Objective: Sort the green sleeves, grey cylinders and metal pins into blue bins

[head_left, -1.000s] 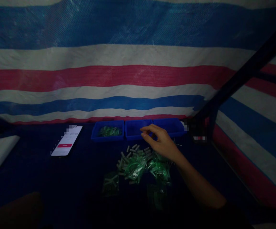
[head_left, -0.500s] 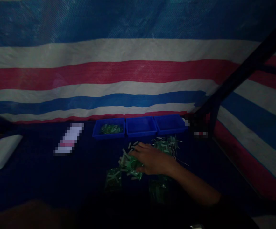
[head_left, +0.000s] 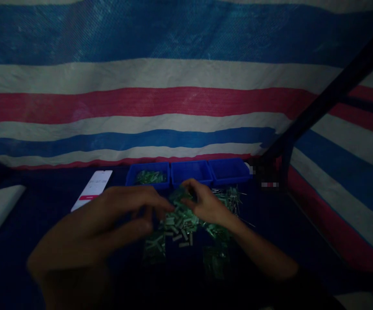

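Right hand (head_left: 206, 204) grips a green plastic bag (head_left: 180, 196) above short pale pieces (head_left: 184, 234) near frame centre. Left hand (head_left: 99, 228) curls at lower left, its grip impossible to tell.

Dim tent-like booth (head_left: 350, 150), striped tarpaulin walls (head_left: 173, 103), slanting dark bar (head_left: 331, 94)

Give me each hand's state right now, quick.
Left hand: open, fingers loosely curled; whether the fingertips touch the green plastic bag cannot be told.
Right hand: closed, holding that bag.
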`<state>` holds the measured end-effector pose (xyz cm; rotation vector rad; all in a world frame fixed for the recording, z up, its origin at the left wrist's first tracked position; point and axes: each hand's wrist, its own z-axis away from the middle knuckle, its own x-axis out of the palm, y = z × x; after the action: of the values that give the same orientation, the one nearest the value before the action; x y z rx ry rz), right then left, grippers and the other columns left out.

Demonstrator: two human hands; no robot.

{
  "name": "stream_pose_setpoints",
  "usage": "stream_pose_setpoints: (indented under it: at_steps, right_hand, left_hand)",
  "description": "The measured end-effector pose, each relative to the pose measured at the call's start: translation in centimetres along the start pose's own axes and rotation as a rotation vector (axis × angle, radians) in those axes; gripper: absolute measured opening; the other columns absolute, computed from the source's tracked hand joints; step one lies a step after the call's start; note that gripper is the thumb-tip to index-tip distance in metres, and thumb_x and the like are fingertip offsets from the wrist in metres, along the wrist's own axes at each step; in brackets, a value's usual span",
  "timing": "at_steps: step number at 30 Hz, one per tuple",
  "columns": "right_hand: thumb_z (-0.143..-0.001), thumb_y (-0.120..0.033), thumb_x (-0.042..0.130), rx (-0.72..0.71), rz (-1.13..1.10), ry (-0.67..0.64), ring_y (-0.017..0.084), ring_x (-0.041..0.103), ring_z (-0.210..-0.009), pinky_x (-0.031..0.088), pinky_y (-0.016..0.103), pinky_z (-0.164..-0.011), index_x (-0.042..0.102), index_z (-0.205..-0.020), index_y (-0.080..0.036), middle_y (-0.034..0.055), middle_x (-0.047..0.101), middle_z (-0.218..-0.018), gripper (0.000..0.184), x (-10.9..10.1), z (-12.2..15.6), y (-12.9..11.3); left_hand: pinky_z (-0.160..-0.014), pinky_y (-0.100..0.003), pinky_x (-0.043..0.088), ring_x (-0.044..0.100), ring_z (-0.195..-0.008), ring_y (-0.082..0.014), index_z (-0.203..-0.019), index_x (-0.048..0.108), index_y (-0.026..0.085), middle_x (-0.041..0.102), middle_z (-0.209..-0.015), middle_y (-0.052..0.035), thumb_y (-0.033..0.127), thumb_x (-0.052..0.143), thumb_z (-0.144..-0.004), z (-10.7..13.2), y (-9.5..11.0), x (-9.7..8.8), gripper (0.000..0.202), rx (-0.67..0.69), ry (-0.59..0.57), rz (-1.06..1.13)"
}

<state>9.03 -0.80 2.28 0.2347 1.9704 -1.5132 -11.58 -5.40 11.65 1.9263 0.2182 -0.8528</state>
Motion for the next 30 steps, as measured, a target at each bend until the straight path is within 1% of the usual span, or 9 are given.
stream_pose_setpoints:
  at_steps: [1, 2, 5, 7, 10, 13, 22, 26, 30]
  right_hand:
    - [-0.072, -0.015, 0.057, -0.019, -0.029, 0.121, 0.014, 0.049, -0.066, 0.040, 0.029, -0.062, 0.052, -0.086, -0.018, -0.0009, 0.052, -0.073, 0.015, -0.6, -0.2, -0.6]
    - [-0.072, -0.015, 0.057, -0.065, -0.052, 0.247, 0.014, 0.049, -0.066, 0.039, 0.029, -0.062, 0.051, -0.078, -0.019, -0.0015, 0.052, -0.071, 0.009, -1.3, -0.4, -1.4]
    - [-0.073, -0.013, 0.057, -0.300, -0.058, 0.588, 0.014, 0.050, -0.071, 0.039, 0.031, -0.069, 0.050, -0.068, -0.020, -0.0029, 0.051, -0.070, 0.011, -2.9, -0.7, -4.0]
    - [-0.073, -0.010, 0.057, -0.459, -0.007, 0.722, 0.015, 0.051, -0.077, 0.038, 0.034, -0.075, 0.052, -0.066, -0.020, -0.0027, 0.052, -0.073, 0.013, -3.2, -0.9, -5.3]
    - [-0.070, -0.007, 0.056, -0.596, 0.122, 0.823, 0.018, 0.048, -0.090, 0.037, 0.039, -0.081, 0.056, -0.067, -0.021, -0.0003, 0.053, -0.086, 0.014, -2.6, -1.3, -6.0]
    - [-0.068, -0.005, 0.055, -0.620, 0.237, 0.849, 0.021, 0.044, -0.099, 0.037, 0.042, -0.082, 0.059, -0.069, -0.022, 0.0014, 0.049, -0.100, 0.017, -1.8, -1.7, -5.4]
    - [-0.071, -0.006, 0.054, -0.507, 0.265, 0.775, 0.023, 0.040, -0.106, 0.037, 0.045, -0.086, 0.064, -0.078, -0.025, 0.0023, 0.043, -0.109, 0.023, -1.2, -2.1, -3.6]
    - [-0.073, -0.009, 0.054, -0.346, 0.257, 0.658, 0.024, 0.039, -0.109, 0.033, 0.048, -0.092, 0.064, -0.085, -0.030, 0.0026, 0.043, -0.111, 0.026, -1.3, -2.5, -3.1]
    - [-0.074, -0.009, 0.053, -0.302, 0.275, 0.595, 0.026, 0.034, -0.114, 0.030, 0.048, -0.095, 0.064, -0.085, -0.030, 0.0038, 0.038, -0.114, 0.027, -1.6, -2.6, -2.7]
  left_hand:
    - [-0.058, -0.025, 0.046, 0.059, -0.067, -0.0178, -0.090, 0.070, 0.027, 0.067, -0.079, -0.0039, 0.044, 0.053, -0.078, -1.0, -0.7, -0.5, 0.026, -0.023, -0.052, 0.017]
    - [-0.058, -0.025, 0.045, 0.058, -0.067, -0.0175, -0.088, 0.069, 0.025, 0.067, -0.078, -0.0042, 0.044, 0.052, -0.079, -1.9, -1.5, -0.9, 0.027, -0.051, -0.021, 0.050]
    - [-0.053, -0.026, 0.043, 0.056, -0.059, -0.0161, -0.078, 0.069, 0.020, 0.065, -0.069, -0.0056, 0.057, 0.039, -0.082, -3.9, -3.4, -0.9, 0.048, -0.222, 0.063, 0.219]
    - [-0.049, -0.025, 0.041, 0.054, -0.056, -0.0150, -0.077, 0.068, 0.018, 0.063, -0.067, -0.0057, 0.061, 0.034, -0.082, -4.6, -3.9, 0.1, 0.055, -0.321, 0.111, 0.357]
    - [-0.048, -0.022, 0.039, 0.053, -0.056, -0.0124, -0.077, 0.066, 0.017, 0.061, -0.065, -0.0028, 0.052, 0.048, -0.080, -5.3, -3.8, 1.5, 0.040, -0.331, 0.220, 0.568]
    - [-0.051, -0.019, 0.040, 0.054, -0.059, -0.0101, -0.079, 0.067, 0.018, 0.061, -0.070, -0.0005, 0.038, 0.064, -0.072, -5.7, -3.7, 1.9, 0.021, -0.310, 0.303, 0.711]
    - [-0.055, -0.018, 0.040, 0.052, -0.060, -0.0075, -0.096, 0.066, 0.020, 0.063, -0.072, 0.0012, 0.028, 0.068, -0.070, -6.5, -4.7, 2.7, 0.027, -0.246, 0.257, 0.713]
    - [-0.060, -0.018, 0.041, 0.053, -0.064, -0.0077, -0.087, 0.066, 0.020, 0.062, -0.072, 0.0027, 0.024, 0.066, -0.071, -6.9, -4.8, 3.3, 0.017, -0.206, 0.285, 0.676]
    - [-0.058, -0.020, 0.040, 0.053, -0.062, -0.0083, -0.080, 0.064, 0.019, 0.062, -0.071, 0.0028, 0.023, 0.065, -0.071, -7.1, -5.0, 3.5, 0.010, -0.194, 0.286, 0.625]
